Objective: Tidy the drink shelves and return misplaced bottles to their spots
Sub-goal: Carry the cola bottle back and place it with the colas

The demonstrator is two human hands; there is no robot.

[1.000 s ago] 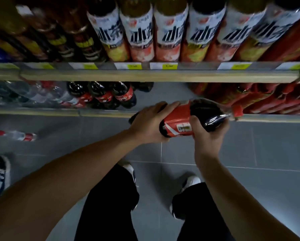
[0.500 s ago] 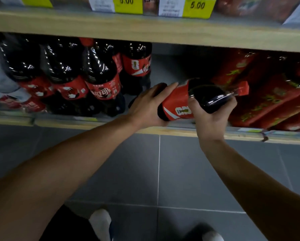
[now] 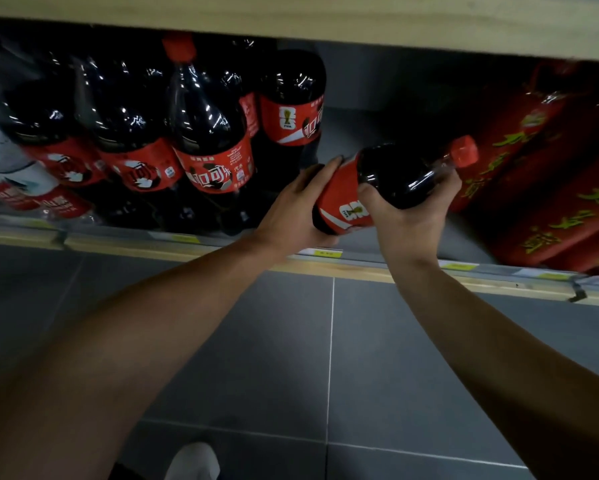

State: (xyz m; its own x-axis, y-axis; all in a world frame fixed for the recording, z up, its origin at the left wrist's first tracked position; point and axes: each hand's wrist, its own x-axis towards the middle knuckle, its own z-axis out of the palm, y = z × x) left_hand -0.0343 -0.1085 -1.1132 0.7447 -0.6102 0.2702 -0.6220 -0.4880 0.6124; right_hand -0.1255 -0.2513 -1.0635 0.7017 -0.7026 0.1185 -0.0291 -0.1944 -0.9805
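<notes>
Both hands hold one large cola bottle (image 3: 395,178) with a red label and red cap, tilted with its cap up and to the right. My left hand (image 3: 291,209) cups its lower body and base. My right hand (image 3: 405,216) wraps the upper body under the neck. The bottle hangs just above the front edge of the bottom shelf (image 3: 360,268), over a bare gap between standing cola bottles (image 3: 208,133) on the left and red-wrapped bottles (image 3: 540,188) on the right.
Another cola bottle (image 3: 291,105) stands deeper in the gap. Clear bottles with red labels (image 3: 17,188) fill the far left. A shelf board (image 3: 326,19) runs overhead. Grey floor tiles (image 3: 326,341) and my white shoe (image 3: 194,460) are below.
I have bent lower and closer to the bottom shelf. The bottle, still in both hands, has moved in toward the gap, and the upper shelf has slid out of view.
</notes>
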